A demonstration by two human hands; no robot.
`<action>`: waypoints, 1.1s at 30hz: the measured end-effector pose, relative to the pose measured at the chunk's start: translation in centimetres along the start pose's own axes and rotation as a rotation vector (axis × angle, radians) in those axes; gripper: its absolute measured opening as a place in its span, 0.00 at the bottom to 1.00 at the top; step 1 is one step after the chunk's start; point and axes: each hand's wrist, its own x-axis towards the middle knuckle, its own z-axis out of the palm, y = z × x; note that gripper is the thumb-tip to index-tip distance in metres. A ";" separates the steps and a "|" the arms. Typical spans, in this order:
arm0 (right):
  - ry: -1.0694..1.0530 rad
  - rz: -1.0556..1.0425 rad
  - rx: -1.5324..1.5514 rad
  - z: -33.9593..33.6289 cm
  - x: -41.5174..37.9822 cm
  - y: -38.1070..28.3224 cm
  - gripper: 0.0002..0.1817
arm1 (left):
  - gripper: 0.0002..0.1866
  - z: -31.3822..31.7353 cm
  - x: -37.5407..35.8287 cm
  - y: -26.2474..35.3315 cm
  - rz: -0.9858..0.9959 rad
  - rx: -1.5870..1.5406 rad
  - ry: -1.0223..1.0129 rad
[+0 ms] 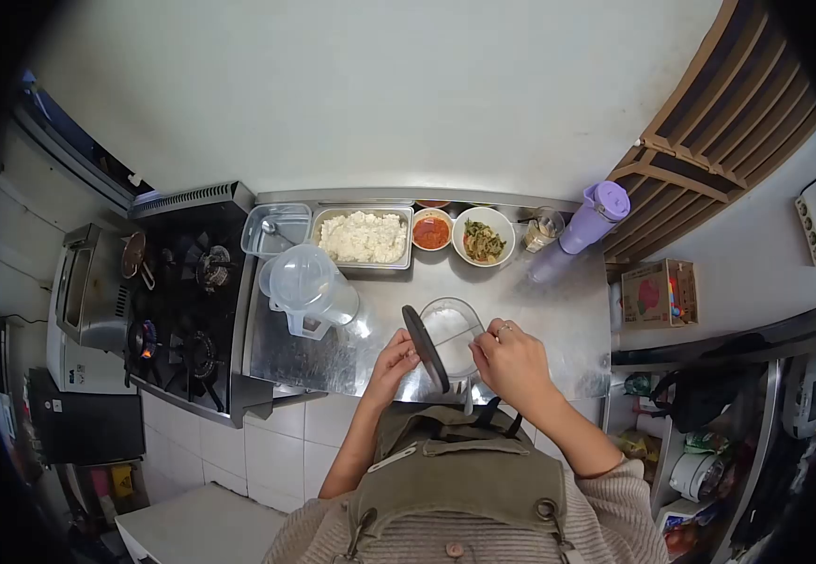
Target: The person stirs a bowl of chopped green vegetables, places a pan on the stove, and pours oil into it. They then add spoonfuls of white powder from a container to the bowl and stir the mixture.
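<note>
My left hand [395, 365] grips a dark round lid [426, 349], held upright and seen nearly edge-on. Just right of the lid, a clear round container [449, 318] stands on the steel counter, with thin lines crossing its pale inside. The fingers of my right hand [511, 362] are pinched together at the container's right rim; their tips partly hide what they grip. Metal utensil handles [469, 399] show at the counter's front edge, between my hands.
On the steel counter [380, 320] stand a clear plastic pitcher [318, 287], a tray of rice [363, 237], a bowl of red sauce [431, 229], a bowl of vegetables [484, 237] and a purple bottle [598, 218]. A gas stove [178, 348] at left has one burner lit.
</note>
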 end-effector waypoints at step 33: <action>-0.211 0.440 0.576 3.7 0.9 5.2 0.13 | 0.06 -1.7 -3.3 -2.2 -0.047 0.053 0.200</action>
